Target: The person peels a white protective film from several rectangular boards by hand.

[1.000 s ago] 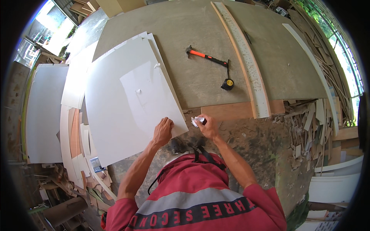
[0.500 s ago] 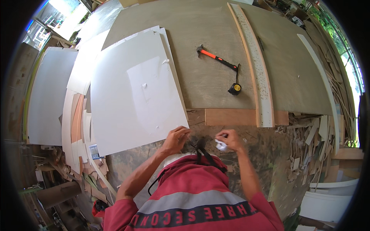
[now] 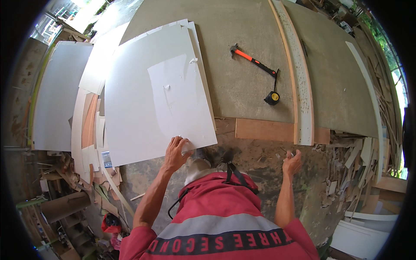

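Observation:
A large white panel (image 3: 134,99) lies at the left on a stack, a glossier patch and small whitish scraps on its face. At its near edge is my left hand (image 3: 175,154), fingers bent over the top surface, thumb apart from them. My right hand (image 3: 292,164) hangs over the floor, right of my body and just short of the long edged strip. Its fingers are curled in, and a small whitish bit (image 3: 294,152) shows between them, too small to name.
A hammer (image 3: 253,60) with an orange-black handle and a black tape measure (image 3: 272,98) lie on the brown board (image 3: 242,26). A long wood-edged strip (image 3: 299,78) runs beside them. Offcuts (image 3: 357,160) are heaped at the right, more scraps (image 3: 65,169) at the left.
My right hand has swung right, away from my body; the white crumpled piece seen in it before now barely shows. My left hand has moved left along the panel's near edge.

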The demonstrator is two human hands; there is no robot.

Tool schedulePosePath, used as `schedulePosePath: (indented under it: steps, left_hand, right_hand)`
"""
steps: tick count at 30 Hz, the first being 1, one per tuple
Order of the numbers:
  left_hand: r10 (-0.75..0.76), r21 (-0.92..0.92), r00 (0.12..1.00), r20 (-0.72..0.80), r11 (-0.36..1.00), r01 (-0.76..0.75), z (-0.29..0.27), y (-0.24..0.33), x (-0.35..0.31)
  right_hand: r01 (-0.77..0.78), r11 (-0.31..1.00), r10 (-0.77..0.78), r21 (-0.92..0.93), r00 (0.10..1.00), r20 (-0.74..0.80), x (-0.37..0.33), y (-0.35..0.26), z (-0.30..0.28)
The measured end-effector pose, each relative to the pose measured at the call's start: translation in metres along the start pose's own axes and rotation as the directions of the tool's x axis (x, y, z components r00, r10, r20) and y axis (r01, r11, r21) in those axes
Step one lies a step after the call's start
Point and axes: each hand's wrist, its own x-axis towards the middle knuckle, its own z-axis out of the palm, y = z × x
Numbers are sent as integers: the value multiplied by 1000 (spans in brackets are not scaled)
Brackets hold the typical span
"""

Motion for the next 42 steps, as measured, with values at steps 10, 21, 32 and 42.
schedulePosePath:
  steps: [10, 21, 32, 42]
  left_hand:
    - [18, -16, 999, 37, 1000, -17, 4, -4, 8]
    - [88, -134, 994, 69, 988, -78, -4, -19, 14]
    - [82, -436, 982, 168, 900, 0, -27, -46, 6]
    - [206, -431, 966, 154, 894, -122, -24, -54, 16]
  right_hand:
    - [321, 824, -398, 467, 914, 75, -60, -86, -13]
    - [898, 209, -978, 387, 184, 101, -97, -280, 25]
    - [944, 224, -974, 241, 210, 80, -110, -285, 59]
    - [201, 864, -22, 461, 931, -365, 12, -268, 21]
